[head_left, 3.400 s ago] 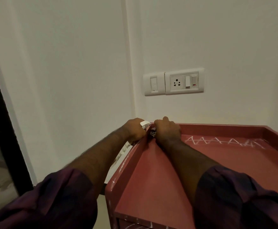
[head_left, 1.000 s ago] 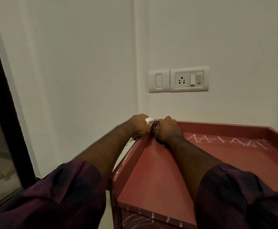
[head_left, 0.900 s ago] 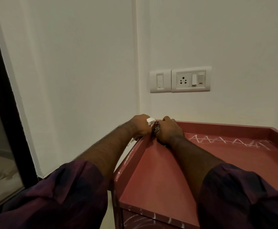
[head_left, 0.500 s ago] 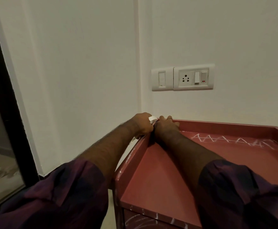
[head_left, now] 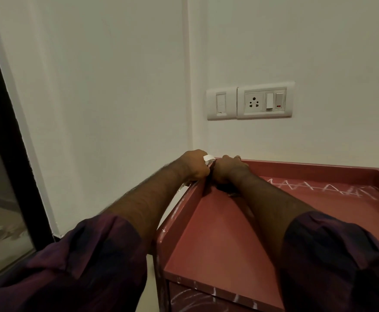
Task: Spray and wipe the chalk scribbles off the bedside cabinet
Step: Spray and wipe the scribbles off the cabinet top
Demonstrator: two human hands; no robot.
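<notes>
The left sleeve (head_left: 82,266) and right sleeve (head_left: 341,262) are dark purple with a faint darker check. Both forearms (head_left: 152,199) are bare and hairy; the right hand (head_left: 229,171) seems to wear a ring (head_left: 238,156).

Smooth red cabinet (head_left: 217,239), faint sheen
Chalk scribbles (head_left: 319,188) powdery and matt — switch plate (head_left: 249,102) glossy, probably plastic; wall (head_left: 116,86) matt paint; sleeve (head_left: 94,255) soft woven cloth.
</notes>
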